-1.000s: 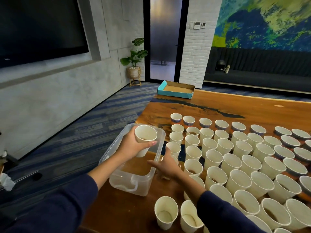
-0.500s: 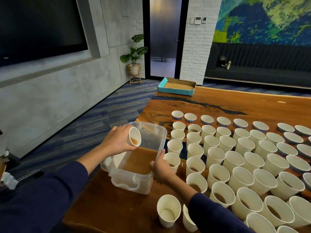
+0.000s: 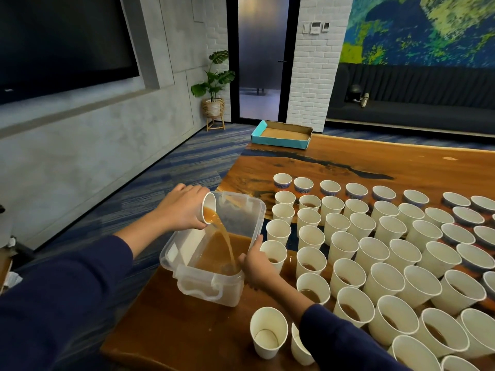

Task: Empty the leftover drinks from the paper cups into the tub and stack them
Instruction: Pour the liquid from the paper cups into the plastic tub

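Two hands | left hand [image 3: 182,210] grips tipped cup [image 3: 208,207] over tub [image 3: 249,210] | right hand [image 3: 255,266] clasps tub's side

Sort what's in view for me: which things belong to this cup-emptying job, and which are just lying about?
In the job:
left hand tipping a paper cup
clear tub taking the brown drink
right hand on the tub's rim
rows of paper cups on the table

Lying about:
teal cardboard tray
potted plant
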Available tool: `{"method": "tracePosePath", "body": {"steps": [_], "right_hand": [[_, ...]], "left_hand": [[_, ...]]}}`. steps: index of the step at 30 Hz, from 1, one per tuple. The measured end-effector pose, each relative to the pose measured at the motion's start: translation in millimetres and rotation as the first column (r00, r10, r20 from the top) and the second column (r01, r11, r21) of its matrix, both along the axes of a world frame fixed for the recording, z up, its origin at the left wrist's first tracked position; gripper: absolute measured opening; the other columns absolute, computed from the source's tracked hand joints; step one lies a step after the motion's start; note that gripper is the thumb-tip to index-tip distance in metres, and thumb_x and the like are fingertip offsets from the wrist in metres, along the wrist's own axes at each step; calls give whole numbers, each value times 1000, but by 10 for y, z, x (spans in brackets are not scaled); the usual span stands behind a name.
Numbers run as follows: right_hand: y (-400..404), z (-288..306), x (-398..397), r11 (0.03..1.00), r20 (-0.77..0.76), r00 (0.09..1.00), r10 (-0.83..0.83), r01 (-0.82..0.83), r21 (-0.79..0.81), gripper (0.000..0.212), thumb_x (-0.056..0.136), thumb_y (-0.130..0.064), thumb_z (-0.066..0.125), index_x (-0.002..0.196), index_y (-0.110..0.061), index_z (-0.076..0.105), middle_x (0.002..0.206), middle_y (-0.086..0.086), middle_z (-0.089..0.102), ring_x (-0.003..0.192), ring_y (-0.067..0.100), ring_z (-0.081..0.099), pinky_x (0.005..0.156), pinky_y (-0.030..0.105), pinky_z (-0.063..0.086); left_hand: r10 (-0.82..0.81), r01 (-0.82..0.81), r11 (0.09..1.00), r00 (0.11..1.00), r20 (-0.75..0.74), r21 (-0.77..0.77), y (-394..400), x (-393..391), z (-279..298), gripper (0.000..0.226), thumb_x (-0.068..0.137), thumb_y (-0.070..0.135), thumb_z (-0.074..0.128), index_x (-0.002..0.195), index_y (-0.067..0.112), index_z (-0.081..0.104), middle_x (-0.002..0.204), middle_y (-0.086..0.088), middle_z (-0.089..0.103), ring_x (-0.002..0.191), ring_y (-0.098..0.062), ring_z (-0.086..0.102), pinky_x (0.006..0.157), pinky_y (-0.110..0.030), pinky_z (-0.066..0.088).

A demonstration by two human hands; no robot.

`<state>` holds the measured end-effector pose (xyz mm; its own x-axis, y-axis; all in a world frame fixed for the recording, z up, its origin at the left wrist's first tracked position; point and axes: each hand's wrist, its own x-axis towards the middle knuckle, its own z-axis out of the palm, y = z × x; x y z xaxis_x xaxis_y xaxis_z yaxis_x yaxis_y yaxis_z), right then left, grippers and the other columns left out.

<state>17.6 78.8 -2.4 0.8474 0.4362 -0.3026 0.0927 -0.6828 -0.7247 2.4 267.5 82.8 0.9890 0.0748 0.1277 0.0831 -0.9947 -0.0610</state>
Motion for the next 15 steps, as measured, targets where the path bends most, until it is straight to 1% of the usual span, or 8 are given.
{"method": "tracePosePath", "body": {"steps": [2,6,9,15], "right_hand": [[-1,-17,9,1000,15,1000,15,-15,-8,61,100,-20,37,149,-10,1,127,25,53,107,35,60,81,37,47],[-27,40,0,998,22,999,44,-43,-48,61,101,-20,36,148,-8,0,130,24,51,111,34,57,86,38,46],[-28,40,6,998,26,998,50,-49,-38,61,101,-19,36,148,-8,0,129,24,51,110,34,58,85,38,46],[-10,1,31,998,11,999,41,-40,-45,64,100,-21,38,149,-9,-3,132,24,49,113,35,55,91,41,46]], "left_hand": [[-5,5,1000,1000,1,13,11,19,24,67,76,47,72,129,21,42,126,4,51,116,-15,47,100,-27,27],[-23,23,997,1000,1,73,24,54,55,66,75,47,72,129,23,43,124,5,51,114,-14,47,99,-28,28],[-47,48,988,999,-8,146,12,84,87,66,75,48,71,129,23,43,124,6,51,114,-13,47,99,-27,28],[-101,105,950,994,-29,295,-45,126,180,64,79,49,66,131,19,42,126,4,50,115,-16,47,99,-29,28]]}}
